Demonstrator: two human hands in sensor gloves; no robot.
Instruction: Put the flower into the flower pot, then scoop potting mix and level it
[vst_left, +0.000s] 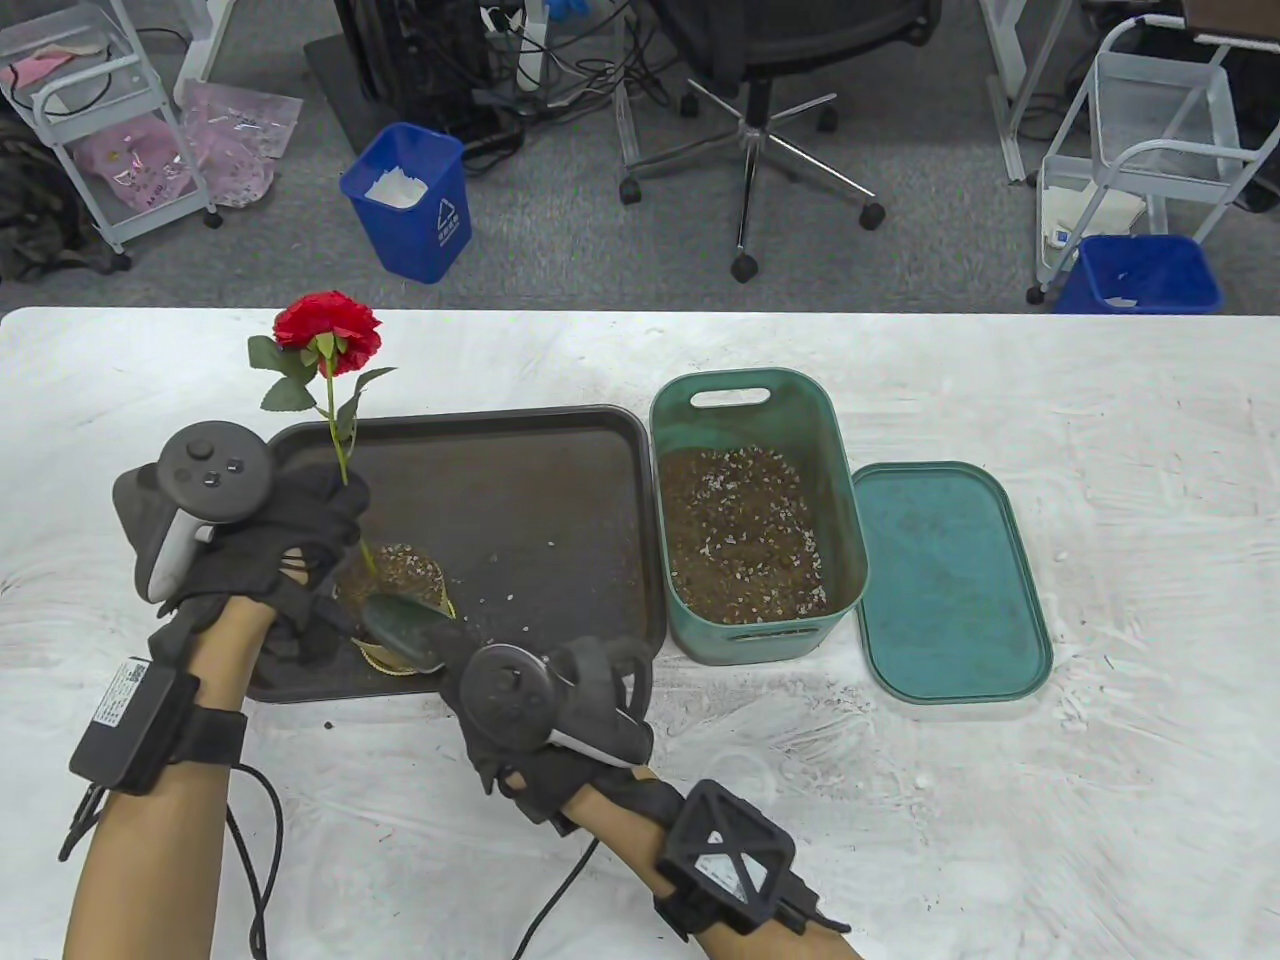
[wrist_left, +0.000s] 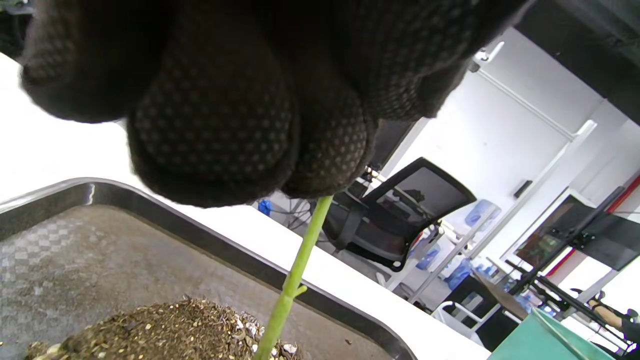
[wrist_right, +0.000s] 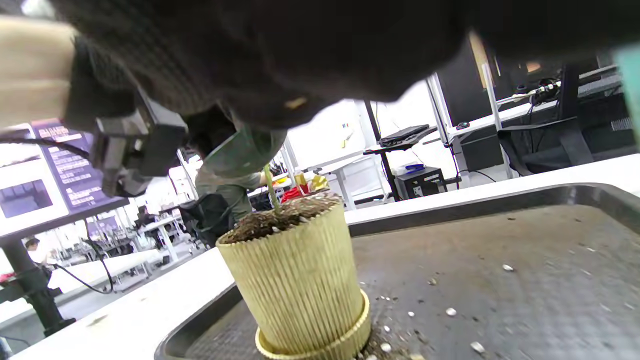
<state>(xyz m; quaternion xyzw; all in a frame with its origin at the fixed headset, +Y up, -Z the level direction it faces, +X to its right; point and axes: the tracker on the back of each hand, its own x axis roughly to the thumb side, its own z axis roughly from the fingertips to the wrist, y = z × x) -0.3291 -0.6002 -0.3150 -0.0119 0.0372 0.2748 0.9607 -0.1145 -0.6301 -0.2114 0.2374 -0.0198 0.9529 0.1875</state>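
Observation:
A red artificial flower (vst_left: 328, 330) stands upright with its green stem (wrist_left: 300, 255) in the yellow ribbed flower pot (wrist_right: 300, 280). The pot sits at the front left of a dark tray (vst_left: 520, 500). Potting mix (wrist_left: 165, 325) fills it in a heap up to the rim. My left hand (vst_left: 340, 500) pinches the stem a little above the pot. My right hand (vst_left: 455, 655) grips a green scoop (vst_left: 400, 622), whose blade lies over the pot's near edge. The hand hides the scoop's handle.
A green bin (vst_left: 845, 520) about half full of potting mix stands right of the tray, its green lid (vst_left: 950, 585) flat beside it. Loose crumbs of mix lie on the tray around the pot. Beyond the white table's far edge are blue bins, carts and an office chair.

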